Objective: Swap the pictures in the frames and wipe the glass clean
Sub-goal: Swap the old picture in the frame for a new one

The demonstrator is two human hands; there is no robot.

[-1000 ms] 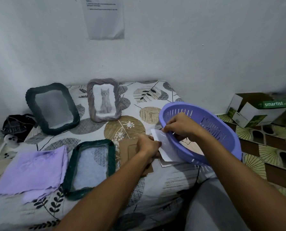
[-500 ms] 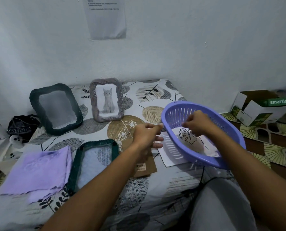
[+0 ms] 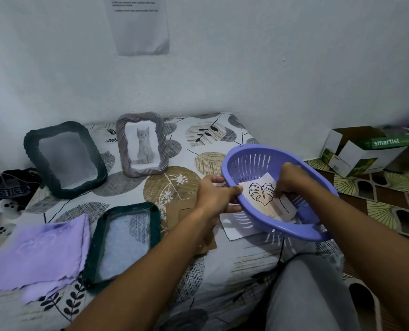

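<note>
1. The left hand (image 3: 216, 195) grips the near-left rim of the purple basket (image 3: 251, 161), fingers curled over the edge, and holds it tilted above the bed's right edge.
2. The right hand (image 3: 291, 180) reaches inside the basket, fingers curled down onto the leaf picture (image 3: 262, 193); it seems to pinch the sheet, though the fingertips are hidden.
3. A white sheet (image 3: 236, 229) lies on the bed (image 3: 222, 266) beneath the basket, and a brown cardboard backing (image 3: 186, 211) lies just left of it under the left wrist.
4. An open dark green frame (image 3: 123, 242) lies flat near the bed's front, touching a folded purple cloth (image 3: 38, 254) at the front-left corner.
5. Along the bed's back edge, a second dark green frame (image 3: 65, 158) leans at the wall, with no picture behind its glass, and a grey frame with a cat picture (image 3: 142, 144) stands beside it.
6. A cardboard box (image 3: 365, 151) sits on the patterned floor, off the bed's right side.
</note>
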